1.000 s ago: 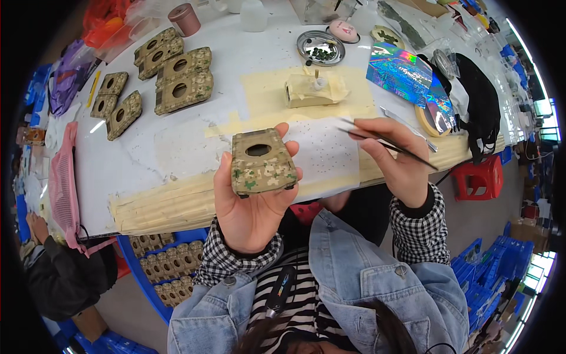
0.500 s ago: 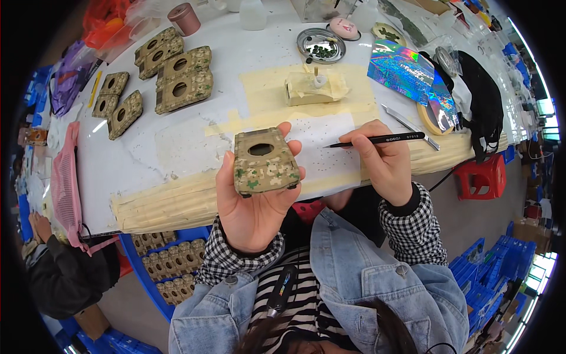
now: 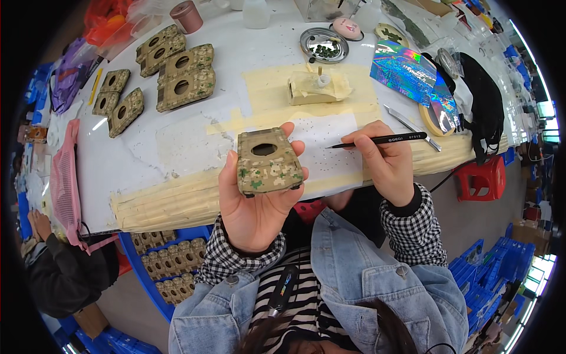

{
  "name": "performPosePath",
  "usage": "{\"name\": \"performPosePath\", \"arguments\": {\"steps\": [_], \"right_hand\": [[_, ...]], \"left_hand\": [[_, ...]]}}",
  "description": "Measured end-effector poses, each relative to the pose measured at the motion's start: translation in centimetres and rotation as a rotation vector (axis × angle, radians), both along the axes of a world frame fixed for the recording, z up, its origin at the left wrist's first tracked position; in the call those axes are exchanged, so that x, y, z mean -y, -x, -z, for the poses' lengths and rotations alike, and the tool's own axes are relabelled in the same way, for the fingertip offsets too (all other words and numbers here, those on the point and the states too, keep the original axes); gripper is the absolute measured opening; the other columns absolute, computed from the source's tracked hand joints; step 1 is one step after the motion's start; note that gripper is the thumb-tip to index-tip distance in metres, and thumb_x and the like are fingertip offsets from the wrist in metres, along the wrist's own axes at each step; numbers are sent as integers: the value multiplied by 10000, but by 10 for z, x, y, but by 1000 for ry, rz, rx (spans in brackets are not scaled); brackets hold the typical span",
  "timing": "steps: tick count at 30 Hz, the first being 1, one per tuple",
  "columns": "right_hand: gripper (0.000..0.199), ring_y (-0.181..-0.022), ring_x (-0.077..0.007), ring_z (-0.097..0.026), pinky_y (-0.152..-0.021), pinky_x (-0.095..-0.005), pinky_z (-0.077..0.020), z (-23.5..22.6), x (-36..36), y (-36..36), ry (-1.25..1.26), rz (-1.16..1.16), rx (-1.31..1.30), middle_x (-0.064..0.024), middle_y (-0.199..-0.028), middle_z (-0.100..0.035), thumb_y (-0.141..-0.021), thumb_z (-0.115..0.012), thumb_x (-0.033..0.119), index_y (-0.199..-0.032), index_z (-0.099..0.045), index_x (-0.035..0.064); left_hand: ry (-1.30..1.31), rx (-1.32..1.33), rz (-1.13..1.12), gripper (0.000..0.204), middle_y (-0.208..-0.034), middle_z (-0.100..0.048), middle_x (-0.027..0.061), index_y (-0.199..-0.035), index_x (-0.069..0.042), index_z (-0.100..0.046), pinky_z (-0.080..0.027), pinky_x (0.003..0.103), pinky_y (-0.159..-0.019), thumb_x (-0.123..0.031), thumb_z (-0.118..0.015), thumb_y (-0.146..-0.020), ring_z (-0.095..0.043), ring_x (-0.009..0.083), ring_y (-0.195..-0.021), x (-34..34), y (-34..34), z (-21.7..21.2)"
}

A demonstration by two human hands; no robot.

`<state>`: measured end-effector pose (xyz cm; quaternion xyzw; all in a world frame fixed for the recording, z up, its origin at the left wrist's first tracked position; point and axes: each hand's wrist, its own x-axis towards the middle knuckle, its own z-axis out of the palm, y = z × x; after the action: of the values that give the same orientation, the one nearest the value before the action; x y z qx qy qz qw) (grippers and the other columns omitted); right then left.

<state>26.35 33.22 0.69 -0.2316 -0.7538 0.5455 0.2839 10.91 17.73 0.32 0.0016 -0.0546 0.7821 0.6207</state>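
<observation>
My left hand [image 3: 250,203] holds up a camouflage-painted toy tank hull [image 3: 268,162] with an oval hole in its top, thumb on its left side and fingers wrapped round the right. My right hand [image 3: 386,162] grips a thin black pen-like tool [image 3: 377,141], held level with its tip pointing left toward the hull, a short gap from it. Both hands hover over the near edge of a white table [image 3: 147,153] covered with strips of tan masking tape [image 3: 171,203].
Several more camouflage hulls [image 3: 183,74] lie at the table's back left. A taped tan block [image 3: 318,88], a metal dish of small dark parts [image 3: 323,46], holographic foil [image 3: 407,71], tweezers [image 3: 410,125] and a tape roll [image 3: 436,118] lie beyond. A blue crate of hulls [image 3: 165,265] sits below left; a red stool [image 3: 480,177] right.
My right hand has moved the black tool from pointing right and away over the table to level, tip turned left toward the hull. The left hand keeps the hull steady.
</observation>
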Motion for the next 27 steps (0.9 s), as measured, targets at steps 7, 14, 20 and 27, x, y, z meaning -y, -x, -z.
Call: {"name": "performPosePath", "arguments": {"steps": [7,14,20,27], "right_hand": [[153,-782,-127,-560,-686,-233,-451,0,0,-1,13,5,-4,-71,-861,-580,-898,-557,85,-893,-658,-30],[193,-792,-126,-577,-718,-234,-440,-20,-6,-2,-58,9,-36,-81,-841,-632,-917,-537,133,-888,-649,-21],[195,-772,-112,-585,-711,-229,-463,-65,-2,6,-15,-168,-156,-79,-853,-636,-928,-513,119,-921,-625,-41],[291,-748,-186,-617,-682,-259,-528,-91,10,26,62,-392,-190,-127,-851,-569,-945,-473,201,-912,-588,-65]], "left_hand": [[-8,0,-1,679,-1283,-410,277,-1390,61,-94,-517,419,-898,-419,-312,-962,-527,389,-1100,0,0,0],[42,-29,11,643,-1273,-428,272,-1388,45,-153,-519,425,-895,-412,-312,-965,-519,383,-1114,1,-1,-1],[85,-61,45,664,-1298,-403,266,-1389,39,-131,-504,410,-915,-428,-330,-961,-520,358,-1116,2,-5,1],[182,-83,85,543,-1170,-540,211,-1276,-6,-398,-546,377,-856,-442,-343,-957,-573,327,-1050,3,-8,-9]]}}
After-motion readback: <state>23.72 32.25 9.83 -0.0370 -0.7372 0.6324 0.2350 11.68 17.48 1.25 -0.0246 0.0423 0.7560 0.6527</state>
